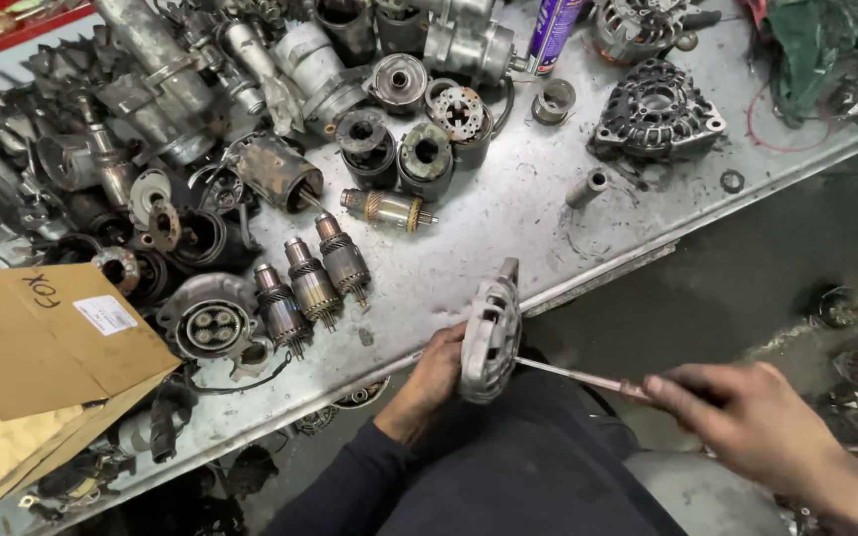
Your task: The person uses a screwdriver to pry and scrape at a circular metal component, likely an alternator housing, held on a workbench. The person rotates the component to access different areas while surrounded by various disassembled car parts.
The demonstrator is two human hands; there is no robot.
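The left hand grips a stiff, heavy-looking metal housing by its rim — best held there — while the right hand pinches a thin screwdriver against it.

A brown cardboard box sits at the bench's left edge. It carries a small white rectangular label. A purple spray can stands at the top.

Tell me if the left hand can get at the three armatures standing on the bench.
Probably not yet: the left hand grips a grey housing. The armatures stand close, with bare bench between.
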